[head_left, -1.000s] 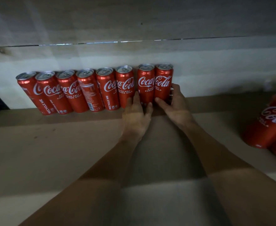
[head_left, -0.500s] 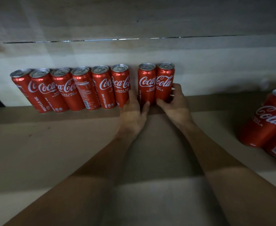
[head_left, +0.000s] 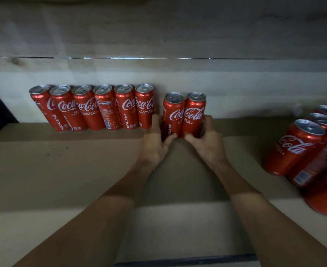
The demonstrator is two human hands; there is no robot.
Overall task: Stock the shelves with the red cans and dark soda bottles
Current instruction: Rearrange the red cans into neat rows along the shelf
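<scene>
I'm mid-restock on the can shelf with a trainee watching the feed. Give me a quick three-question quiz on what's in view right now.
1. Count: how many cans stand in the row against the back wall, left of the held pair?
2. True or false: the held pair touches that row.
3. Which can does the left hand grip? A: the pair's left can, marked RECYCLE ME. B: the pair's right can. C: none.
Key: 1. Six. 2. False: a gap separates them. 3. A; the right hand grips the pair's right can.
</scene>
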